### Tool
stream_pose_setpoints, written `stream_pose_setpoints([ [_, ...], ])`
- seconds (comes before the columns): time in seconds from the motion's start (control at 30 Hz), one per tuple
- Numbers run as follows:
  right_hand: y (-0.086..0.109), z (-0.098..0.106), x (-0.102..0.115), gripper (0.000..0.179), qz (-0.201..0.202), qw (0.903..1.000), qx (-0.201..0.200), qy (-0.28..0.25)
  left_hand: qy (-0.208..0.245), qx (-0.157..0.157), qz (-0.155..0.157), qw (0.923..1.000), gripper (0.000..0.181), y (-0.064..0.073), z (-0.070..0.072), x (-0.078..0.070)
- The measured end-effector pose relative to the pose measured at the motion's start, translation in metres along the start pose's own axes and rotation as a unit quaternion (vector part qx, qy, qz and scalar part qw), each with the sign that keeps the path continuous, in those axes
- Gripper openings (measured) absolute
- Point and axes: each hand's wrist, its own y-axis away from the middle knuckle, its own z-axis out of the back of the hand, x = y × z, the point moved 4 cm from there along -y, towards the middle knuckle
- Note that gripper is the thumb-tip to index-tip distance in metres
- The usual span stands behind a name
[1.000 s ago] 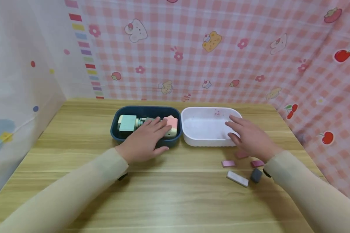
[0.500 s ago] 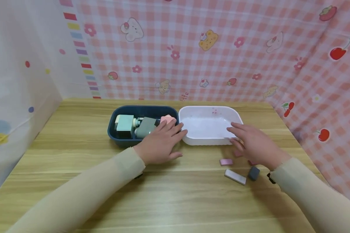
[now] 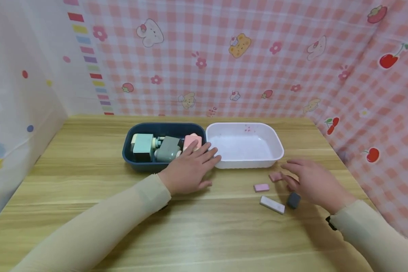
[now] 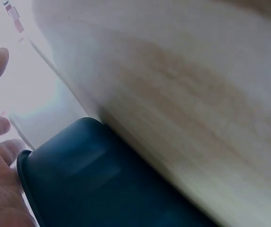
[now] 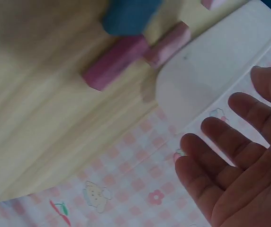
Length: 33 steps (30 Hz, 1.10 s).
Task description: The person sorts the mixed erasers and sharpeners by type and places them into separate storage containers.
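Note:
In the head view my left hand (image 3: 190,168), fingers spread, hovers over the near right edge of a navy bin (image 3: 136,166). In this bin lie a mint pump bottle (image 3: 143,145), a grey-green bottle (image 3: 169,148) and a pink bottle (image 3: 192,140), partly behind my fingers. My right hand (image 3: 314,183) is above the table, right of a white bin (image 3: 246,164), fingers slightly bent and apart. Near its thumb lies a dusty-pink block (image 3: 275,176), with a dark blue-grey block (image 3: 294,200) below. The right wrist view also shows a magenta block (image 5: 114,62), which my hand hides from the head camera.
A light pink block (image 3: 261,187) and a long whitish block (image 3: 272,204) lie in front of the white bin. Both bins stand side by side near the table's back. A patterned pink-checked cloth (image 3: 217,56) hangs behind and to the right.
My left hand has moved right, uncovering the grey-green bottle. My right hand has drawn back from the white bin's rim, toward the right and nearer to me. The view has shifted slightly.

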Motion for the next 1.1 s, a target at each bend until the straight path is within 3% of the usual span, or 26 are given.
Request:
stream_pose_setpoints([
  [0.17, 0.011, -0.008, -0.004, 0.023, -0.018, 0.9995, 0.024, 0.011, 0.007, 0.014, -0.013, 0.9998, 0.082, 0.0, -0.001, -0.002],
  [0.43, 0.022, -0.025, -0.011, 0.025, -0.077, 0.994, 0.076, 0.012, 0.001, 0.013, -0.021, 0.9997, 0.085, 0.003, -0.003, -0.003],
  [1.1, 0.027, -0.042, -0.022, 0.024, -0.095, 0.9915, 0.087, -0.014, -0.015, 0.029, -0.019, 0.9993, 0.089, 0.002, -0.003, -0.007],
])
